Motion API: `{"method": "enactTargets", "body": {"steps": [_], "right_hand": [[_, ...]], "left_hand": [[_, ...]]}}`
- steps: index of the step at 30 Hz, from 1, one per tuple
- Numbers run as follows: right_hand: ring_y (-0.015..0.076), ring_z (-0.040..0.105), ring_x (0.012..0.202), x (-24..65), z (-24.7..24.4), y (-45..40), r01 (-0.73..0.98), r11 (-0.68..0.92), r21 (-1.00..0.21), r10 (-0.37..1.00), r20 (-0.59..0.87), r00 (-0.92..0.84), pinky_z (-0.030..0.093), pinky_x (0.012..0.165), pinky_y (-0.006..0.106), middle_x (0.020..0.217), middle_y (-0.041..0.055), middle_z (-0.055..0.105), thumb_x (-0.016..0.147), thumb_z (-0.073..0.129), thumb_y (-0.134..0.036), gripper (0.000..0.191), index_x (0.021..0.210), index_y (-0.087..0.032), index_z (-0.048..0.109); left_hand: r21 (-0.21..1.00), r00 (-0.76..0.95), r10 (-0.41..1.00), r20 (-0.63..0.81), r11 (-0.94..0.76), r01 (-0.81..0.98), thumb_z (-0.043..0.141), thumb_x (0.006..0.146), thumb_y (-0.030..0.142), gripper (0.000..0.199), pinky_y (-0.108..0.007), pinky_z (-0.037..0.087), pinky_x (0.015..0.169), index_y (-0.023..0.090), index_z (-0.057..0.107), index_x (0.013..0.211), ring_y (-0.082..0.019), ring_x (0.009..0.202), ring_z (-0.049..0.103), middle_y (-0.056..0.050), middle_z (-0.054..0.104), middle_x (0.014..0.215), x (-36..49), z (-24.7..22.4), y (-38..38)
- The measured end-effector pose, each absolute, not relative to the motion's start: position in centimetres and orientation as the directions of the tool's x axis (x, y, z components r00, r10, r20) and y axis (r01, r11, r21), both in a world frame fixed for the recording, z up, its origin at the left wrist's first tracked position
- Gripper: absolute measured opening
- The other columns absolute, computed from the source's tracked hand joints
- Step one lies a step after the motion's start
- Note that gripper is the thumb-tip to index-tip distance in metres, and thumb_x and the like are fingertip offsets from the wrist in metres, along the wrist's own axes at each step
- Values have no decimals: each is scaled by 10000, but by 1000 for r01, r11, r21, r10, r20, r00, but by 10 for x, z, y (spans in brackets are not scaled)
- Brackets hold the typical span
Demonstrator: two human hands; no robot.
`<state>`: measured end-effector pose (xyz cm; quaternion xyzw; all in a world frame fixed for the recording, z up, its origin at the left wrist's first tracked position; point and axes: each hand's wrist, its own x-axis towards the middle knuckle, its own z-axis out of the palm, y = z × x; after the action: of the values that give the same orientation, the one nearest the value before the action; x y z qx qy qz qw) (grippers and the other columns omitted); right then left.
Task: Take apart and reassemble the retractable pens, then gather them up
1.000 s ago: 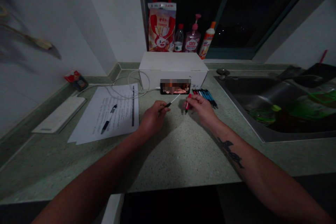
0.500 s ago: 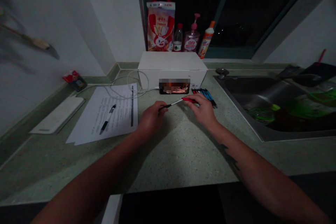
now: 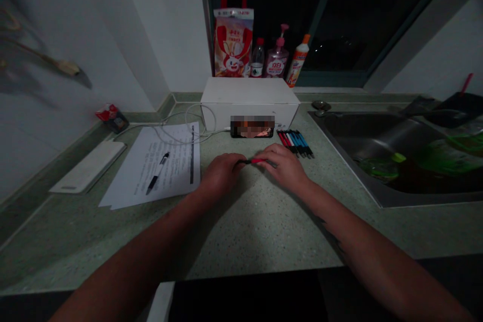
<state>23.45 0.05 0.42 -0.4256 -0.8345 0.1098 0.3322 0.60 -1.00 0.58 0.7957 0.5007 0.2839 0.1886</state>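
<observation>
Over the middle of the counter, both hands pinch the two ends of one pen [image 3: 258, 161]. My left hand [image 3: 224, 171] is closed on its black end. My right hand [image 3: 282, 165] is closed around the red barrel. The black and red parts now sit close together, with no pale refill showing between them. Just beyond my right hand lies a row of several pens [image 3: 296, 143] in red, white, blue and black. A phone [image 3: 252, 133] with a lit screen leans on a white box [image 3: 249, 91] behind the hands.
Printed sheets [image 3: 130, 181] with a black-and-white pen [image 3: 157, 173] on them lie at left, beside a white flat slab [image 3: 88, 168]. A white cable [image 3: 175, 139] runs to the phone. At right is a metal sink [image 3: 362, 161]. Bottles [image 3: 276, 63] and a bag [image 3: 233, 43] stand behind the box.
My hands have come closer together and a little nearer to me. The pale refill that showed between the black and red parts is now out of sight, and the parts meet.
</observation>
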Motion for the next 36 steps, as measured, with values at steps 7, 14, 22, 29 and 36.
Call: {"method": "enactTargets", "body": {"steps": [7,14,22,29,36], "right_hand": [[245,655,954,233,5,-2,629,621,-468,780,441,-443,503,853,382,986,83,716,1019,595,-390,236,1073,-272,791],[228,677,921,228,4,-5,666,550,-504,835,312,-453,498,812,355,976,72,737,1028,557,-352,233,1113,-248,748],[219,685,868,226,3,-4,669,498,-552,865,264,-426,481,758,342,971,63,754,1021,560,-365,207,1012,-243,728],[224,689,853,226,4,-6,662,465,-588,883,258,-391,488,737,339,977,55,761,951,669,-359,174,1077,-245,706],[226,689,884,227,1,-2,665,488,-565,869,241,-433,483,785,350,977,64,772,1035,517,-373,274,1008,-256,763]], "left_hand": [[681,309,917,251,-394,617,567,943,245,206,-449,527,902,232,760,1013,-287,970,700,-89,780,1029,5,0,-8],[688,271,915,299,-404,603,629,868,205,164,-430,538,920,242,758,962,-254,951,696,-62,779,996,2,2,-8],[678,284,892,352,-452,579,640,861,233,144,-412,532,888,251,759,940,-242,930,684,-54,775,963,1,-2,-6],[675,274,894,355,-448,586,651,866,224,137,-411,534,889,253,762,940,-238,919,683,-57,772,954,2,0,-7],[636,306,868,392,-496,592,661,865,195,132,-409,534,885,246,762,932,-231,917,679,-51,767,941,0,-3,-4]]}}
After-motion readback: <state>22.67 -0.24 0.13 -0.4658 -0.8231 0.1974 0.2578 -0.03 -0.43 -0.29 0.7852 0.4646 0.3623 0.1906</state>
